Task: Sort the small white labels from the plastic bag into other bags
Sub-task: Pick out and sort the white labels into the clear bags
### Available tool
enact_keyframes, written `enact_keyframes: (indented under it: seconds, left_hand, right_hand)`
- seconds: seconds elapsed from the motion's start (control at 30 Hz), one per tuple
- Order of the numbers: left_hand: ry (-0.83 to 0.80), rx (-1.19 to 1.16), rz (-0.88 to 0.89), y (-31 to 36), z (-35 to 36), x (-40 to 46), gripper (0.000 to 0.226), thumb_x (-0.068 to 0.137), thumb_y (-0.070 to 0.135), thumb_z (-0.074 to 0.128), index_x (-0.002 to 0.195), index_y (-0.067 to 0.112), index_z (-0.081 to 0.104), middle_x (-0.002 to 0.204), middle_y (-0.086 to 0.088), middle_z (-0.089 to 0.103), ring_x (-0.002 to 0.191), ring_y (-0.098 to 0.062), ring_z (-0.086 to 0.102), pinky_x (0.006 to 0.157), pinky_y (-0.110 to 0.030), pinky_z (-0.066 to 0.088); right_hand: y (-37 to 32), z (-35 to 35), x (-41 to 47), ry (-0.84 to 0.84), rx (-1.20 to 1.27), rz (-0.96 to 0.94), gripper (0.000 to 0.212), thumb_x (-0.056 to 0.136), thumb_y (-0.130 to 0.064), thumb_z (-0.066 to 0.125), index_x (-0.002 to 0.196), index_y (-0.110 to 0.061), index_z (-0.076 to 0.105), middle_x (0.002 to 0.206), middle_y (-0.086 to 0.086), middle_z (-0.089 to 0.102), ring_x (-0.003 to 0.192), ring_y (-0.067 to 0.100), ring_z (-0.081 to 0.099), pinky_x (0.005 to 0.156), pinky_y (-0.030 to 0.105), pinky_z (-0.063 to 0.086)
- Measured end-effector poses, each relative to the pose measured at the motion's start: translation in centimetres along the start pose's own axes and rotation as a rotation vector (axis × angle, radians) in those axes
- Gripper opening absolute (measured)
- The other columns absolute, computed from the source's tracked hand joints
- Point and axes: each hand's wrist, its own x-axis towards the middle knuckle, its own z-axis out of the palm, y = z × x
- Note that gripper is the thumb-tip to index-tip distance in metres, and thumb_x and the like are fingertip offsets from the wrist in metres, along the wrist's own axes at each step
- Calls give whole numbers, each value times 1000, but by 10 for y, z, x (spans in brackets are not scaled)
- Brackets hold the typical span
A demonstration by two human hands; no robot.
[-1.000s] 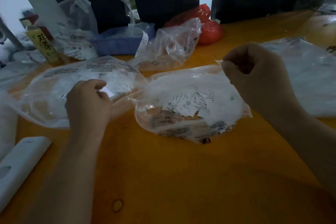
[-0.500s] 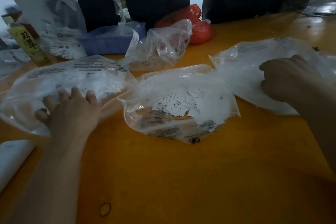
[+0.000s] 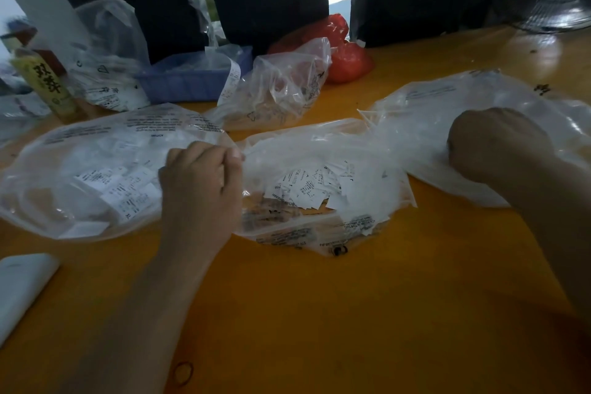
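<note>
Left hand point(image 3: 201, 182) fisted at middle bag point(image 3: 319, 201) mouth, grip unclear | right hand point(image 3: 495, 144) fisted on three-o'clock bag point(image 3: 479, 99) | labels point(image 3: 310, 185) mostly unsorted.

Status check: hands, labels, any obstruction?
Left hand fisted at middle bag edge. Right hand fisted on right bag. Labels inside middle bag. Nothing blocking.

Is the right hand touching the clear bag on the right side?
Touching. The head view shows the right hand lying as a closed fist directly on the right clear bag, with no gap visible.
</note>
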Motion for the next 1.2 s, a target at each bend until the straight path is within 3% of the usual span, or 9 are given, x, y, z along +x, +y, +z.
enact_keyframes:
  seconds: [0.2,0.37,0.43,0.57,0.7,0.8,0.93,1.07,1.2]
  left_hand:
    - [-104,-223,149,25,6,-13,36,111,26,46,101,15,78,93,3,68,91,-10,53,79,-28,38]
    - [-159,-307,120,25,5,-12,36,112,32,42,106,23,77,95,14,67,91,0,56,79,-7,39]
    - [-163,-378,86,25,4,-13,34,112,35,42,108,28,75,97,25,65,97,5,61,79,-6,43]
    - [-247,-655,-77,32,3,-18,31,112,37,43,113,31,73,98,23,74,97,8,66,79,-7,50]
    - [-368,-789,-120,39,4,-20,46,101,60,40,126,33,68,105,23,74,96,-2,70,79,-12,53]
    - [-429,-819,-145,40,5,-21,49,90,72,54,123,39,68,99,24,76,92,1,73,75,-10,53]
    - [-409,-867,-208,39,6,-22,32,86,51,74,110,32,79,93,18,80,85,0,75,70,-10,54]
    - [-324,-973,-369,33,10,-19,10,92,27,78,93,36,83,90,8,81,80,-8,76,70,-16,58]
    - [-303,-1051,-456,33,10,-17,14,92,22,78,87,34,83,92,2,82,82,-13,77,74,-21,60]
  right_hand:
    - [-4,-3,-2,183,112,74,27,91,-6,55,65,-8,62,62,12,56,53,26,50,49,23,30]
    - [-19,-14,-11,520,600,-61,20,96,-23,54,89,-12,68,75,5,68,67,25,64,63,37,54]
    - [-31,-16,-17,442,1030,-71,13,96,-22,58,97,-15,69,81,-1,74,76,17,72,70,38,59]
    - [-58,-14,-34,-67,1700,-184,9,99,-9,58,101,-5,65,88,10,77,78,23,73,67,31,58]
    - [-84,-2,-52,-299,1644,-315,10,100,-11,59,103,-5,66,89,11,78,75,22,72,65,27,58]
    - [-95,6,-64,-229,1383,-447,8,100,-17,63,102,-16,71,80,3,77,69,17,72,66,31,60]
    - [-100,11,-68,-174,1235,-477,7,100,-25,65,103,-29,70,76,-6,76,68,13,72,72,40,62]
    - [-98,13,-63,-313,1330,-423,22,95,-30,71,116,-27,65,86,-4,78,75,14,74,74,32,63]
    - [-98,18,-60,-281,1338,-408,2,93,-21,74,95,-21,74,82,-3,77,71,13,73,69,25,59]
